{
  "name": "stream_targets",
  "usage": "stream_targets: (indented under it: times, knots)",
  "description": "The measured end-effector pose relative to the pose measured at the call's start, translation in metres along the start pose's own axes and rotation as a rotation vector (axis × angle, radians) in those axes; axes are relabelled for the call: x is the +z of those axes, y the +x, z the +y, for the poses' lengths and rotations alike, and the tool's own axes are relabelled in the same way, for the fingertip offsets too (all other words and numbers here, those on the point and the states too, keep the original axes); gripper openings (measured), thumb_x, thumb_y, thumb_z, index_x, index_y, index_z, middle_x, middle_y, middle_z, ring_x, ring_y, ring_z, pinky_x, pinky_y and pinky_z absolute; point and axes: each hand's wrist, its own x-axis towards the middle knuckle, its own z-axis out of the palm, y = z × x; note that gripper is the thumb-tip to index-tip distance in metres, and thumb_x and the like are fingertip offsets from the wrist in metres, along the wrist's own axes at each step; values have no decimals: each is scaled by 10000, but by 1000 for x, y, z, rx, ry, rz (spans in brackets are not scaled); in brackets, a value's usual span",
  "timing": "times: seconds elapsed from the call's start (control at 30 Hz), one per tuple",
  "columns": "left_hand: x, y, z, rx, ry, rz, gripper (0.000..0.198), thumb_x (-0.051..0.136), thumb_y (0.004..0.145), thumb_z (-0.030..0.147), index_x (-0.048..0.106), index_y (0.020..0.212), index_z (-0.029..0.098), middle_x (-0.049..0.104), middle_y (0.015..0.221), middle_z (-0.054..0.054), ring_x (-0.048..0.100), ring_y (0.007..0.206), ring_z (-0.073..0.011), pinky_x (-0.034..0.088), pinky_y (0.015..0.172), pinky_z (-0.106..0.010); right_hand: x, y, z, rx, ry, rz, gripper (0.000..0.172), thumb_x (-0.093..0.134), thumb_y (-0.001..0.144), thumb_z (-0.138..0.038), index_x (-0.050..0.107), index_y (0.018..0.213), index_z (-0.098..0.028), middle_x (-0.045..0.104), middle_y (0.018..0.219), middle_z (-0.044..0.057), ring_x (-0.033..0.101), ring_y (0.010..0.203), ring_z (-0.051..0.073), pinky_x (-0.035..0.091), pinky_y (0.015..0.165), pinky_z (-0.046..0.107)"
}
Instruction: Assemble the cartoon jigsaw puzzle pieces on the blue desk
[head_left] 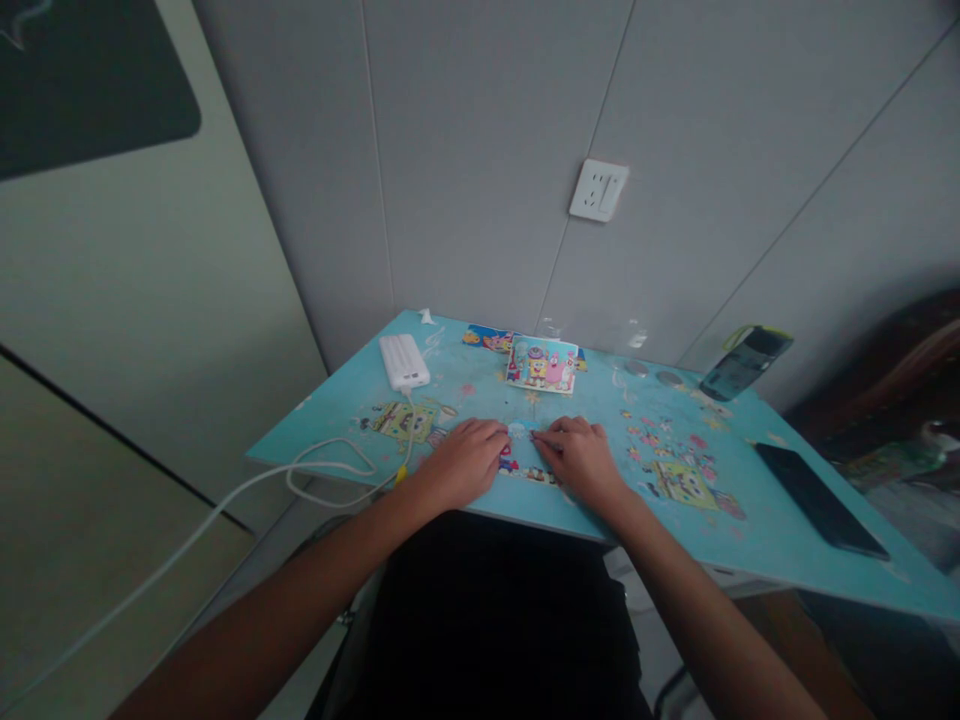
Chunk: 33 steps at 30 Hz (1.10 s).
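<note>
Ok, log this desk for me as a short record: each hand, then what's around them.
Left hand: at the left side of a flat, colourful cartoon picture
Right hand: at its right side, fingers bent inward; grip unclear
Surface: light-blue cartoon-printed tabletop
Beyond hands: rectangular cartoon-printed card
Far left: white rectangular power bank, white cable attached
Far right: flat black rectangular device, dark translucent bottle

Printed picture [528, 473] partly hidden by 2 hands [471, 460] [586, 460]
</note>
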Motion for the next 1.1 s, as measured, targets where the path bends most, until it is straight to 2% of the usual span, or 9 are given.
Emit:
stream_targets:
  times: [0.1,0.2,0.33,0.47,0.6,0.7,0.8,0.93,1.1]
  knots:
    - [0,0,0,2,-1,0,268,501,944,134,632,1172,184,636,1204,-105,576,1163,-249,445,1055,-427,1,0,3,27,32,42,291,498,1015,-324,747,1159,-281,697,1071,82,570,1015,250,343,866,364]
    - [1,-1,0,8,-1,-2,258,493,952,139,636,1162,188,635,1209,-103,574,1170,-249,440,1061,-427,3,1,9,71,67,104,333,497,976,-187,725,1211,-251,680,1112,87,564,1037,243,351,894,353]
    - [2,-1,-1,7,2,0,250,494,951,136,637,1150,189,633,1220,-101,575,1173,-251,442,1062,-430,6,1,11,32,76,76,455,502,893,-56,733,1212,-285,657,1157,76,548,1065,243,346,918,356]
    - [2,0,-1,8,10,-2,250,499,948,134,637,1148,190,633,1223,-101,579,1168,-253,448,1061,-431,7,0,6,5,58,25,435,494,920,-83,733,1216,-295,654,1151,83,543,1061,248,345,909,367]
    - [1,0,-1,14,12,-1,257,498,947,125,639,1154,182,637,1220,-105,579,1177,-256,444,1072,-435,3,-2,6,11,92,66,411,496,923,-100,726,1217,-272,660,1145,81,550,1059,243,350,919,368]
    - [2,0,-2,19,-4,11,268,472,960,126,642,1158,187,640,1224,-105,580,1185,-256,454,1066,-438,-5,-10,16,28,123,98,403,495,915,-100,724,1212,-247,672,1143,87,559,1067,240,367,927,364]
    - [5,-1,-4,22,-29,37,293,453,958,111,644,1162,198,638,1241,-96,582,1185,-252,461,1063,-443,-14,-24,41,73,125,125,380,487,914,-108,745,1164,-235,694,1121,84,579,1060,235,388,951,362]
    - [11,0,-11,51,-35,38,306,447,955,117,653,1170,188,638,1247,-103,583,1176,-260,464,1061,-464,-27,-45,102,216,67,192,368,467,921,-137,755,1140,-208,720,1108,81,615,1055,223,408,989,345]
    - [15,-1,-14,44,-42,60,327,461,942,140,671,1186,197,647,1256,-105,594,1174,-266,479,1056,-481,-39,-76,194,675,-64,284,371,494,906,-226,746,1172,-168,745,1123,117,679,949,232,478,867,319]
